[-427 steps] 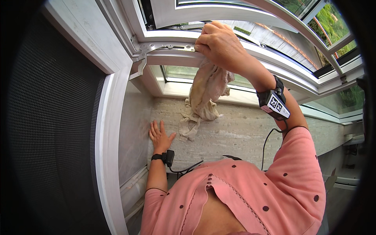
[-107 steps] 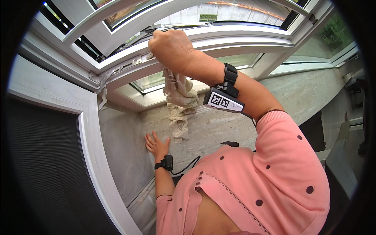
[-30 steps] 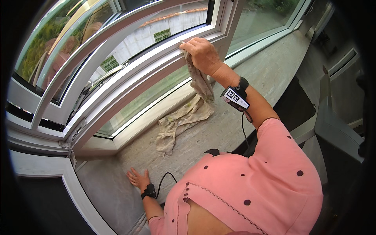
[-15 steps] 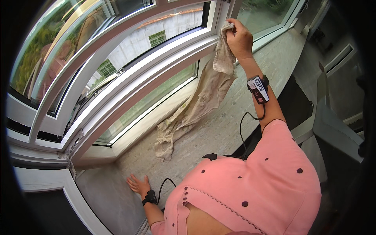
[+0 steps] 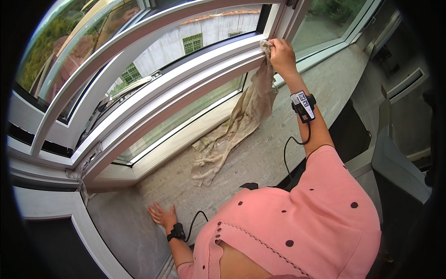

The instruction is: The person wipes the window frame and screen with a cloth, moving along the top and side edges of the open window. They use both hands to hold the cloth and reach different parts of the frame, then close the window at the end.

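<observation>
A long, dirty beige rag (image 5: 253, 109) hangs from my right hand (image 5: 282, 55), which grips its upper end at the white window frame (image 5: 223, 58). The rag's lower end trails onto the grey stone sill (image 5: 186, 200). My left hand (image 5: 162, 215) lies on the sill near the left side wall, fingers spread, holding nothing. Each wrist wears a black strapped device with a cable.
An outward-opened window sash (image 5: 79, 111) with a metal stay arm (image 5: 132, 87) is at the upper left. Below the frame is a lower glass pane (image 5: 186, 118). A grey chair-like object (image 5: 399, 153) stands at the right, beyond the sill's edge.
My right hand has come down onto the frame with the rag's top end. The rag's lower part has shifted slightly right on the sill. My left hand has stayed almost in place.
</observation>
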Motion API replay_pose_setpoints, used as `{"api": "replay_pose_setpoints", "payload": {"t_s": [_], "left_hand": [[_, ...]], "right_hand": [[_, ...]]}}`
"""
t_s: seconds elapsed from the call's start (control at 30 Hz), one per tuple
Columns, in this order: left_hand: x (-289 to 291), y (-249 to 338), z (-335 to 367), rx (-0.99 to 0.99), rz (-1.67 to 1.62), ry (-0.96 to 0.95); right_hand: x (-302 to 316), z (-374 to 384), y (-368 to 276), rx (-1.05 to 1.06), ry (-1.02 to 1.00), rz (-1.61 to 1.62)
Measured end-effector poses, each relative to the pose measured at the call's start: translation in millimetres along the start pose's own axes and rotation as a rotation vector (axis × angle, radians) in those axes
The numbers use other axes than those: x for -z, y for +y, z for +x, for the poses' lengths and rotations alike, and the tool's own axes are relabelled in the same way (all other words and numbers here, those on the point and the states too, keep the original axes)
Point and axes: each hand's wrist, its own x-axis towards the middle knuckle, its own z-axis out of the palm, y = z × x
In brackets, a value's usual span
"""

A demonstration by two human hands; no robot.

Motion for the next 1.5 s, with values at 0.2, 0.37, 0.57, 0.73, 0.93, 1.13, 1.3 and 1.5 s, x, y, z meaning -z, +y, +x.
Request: {"api": "replay_pose_setpoints", "payload": {"t_s": [0.2, 0.37, 0.57, 0.73, 0.93, 1.13, 1.3, 1.5], "left_hand": [[-2, -2, 0, -0.012, 0.004, 0.003], [-4, -3, 0, -0.016, 0.001, 0.008], [-9, -8, 1, -0.029, -0.027, 0.039], [-14, -11, -3, -0.074, -0.061, 0.083], [-12, -10, -4, -0.043, -0.072, 0.039], [-12, -8, -3, -0.040, -0.076, 0.059], [-14, -7, -3, -0.065, -0.065, 0.093], [-7, -3, 0, -0.047, -0.063, 0.074]], "right_hand": [[24, 19, -9, -0.331, 0.078, 0.424], [5, 49, -40, 0.363, 0.240, 0.147], [-29, 109, -41, 0.153, -0.717, -0.319], [-43, 118, -54, 0.088, -0.715, -0.313], [-37, 85, -153, 0.160, -0.786, 0.132], [-45, 54, -251, 0.230, -0.702, 0.610], [-32, 55, -256, -0.026, -0.430, 1.055], [-18, 11, -256, 0.634, -0.507, 0.890]]}}
